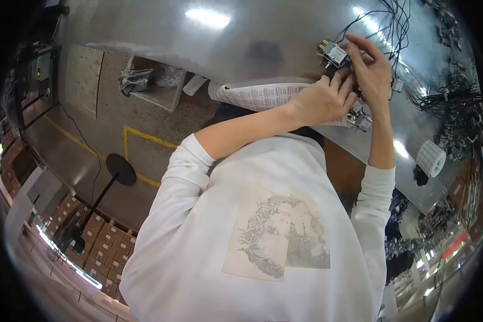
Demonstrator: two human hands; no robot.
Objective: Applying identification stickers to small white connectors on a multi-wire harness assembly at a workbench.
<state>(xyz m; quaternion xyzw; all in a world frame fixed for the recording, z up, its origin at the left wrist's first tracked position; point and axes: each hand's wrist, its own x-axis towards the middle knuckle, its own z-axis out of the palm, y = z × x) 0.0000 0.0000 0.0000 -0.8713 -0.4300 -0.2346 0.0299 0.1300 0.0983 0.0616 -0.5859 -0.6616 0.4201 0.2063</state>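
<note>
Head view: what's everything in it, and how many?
Table: 1, grey, top and right
Device: 1, silver, at fingertips
More devices: several, silver, by right wrist
Cables: many, black, table's right
Label sheet: 1, white and red, table edge
Roll: 1, white, table's right
Bin: 1, white, upper left floor
Floor tape: several strips, yellow, left
Stand: 1, black, left
Boxes: many, brown, lower left
Shirt: 1, white, lower middle
Left hand: 1, bare, beside the device
Right hand: 1, bare, beside the device

Ahead-left of the hands (323,100), bare tabletop (241,45) gives passage; rightward, black cables (449,100) and a white spool (431,159) obstruct.
</note>
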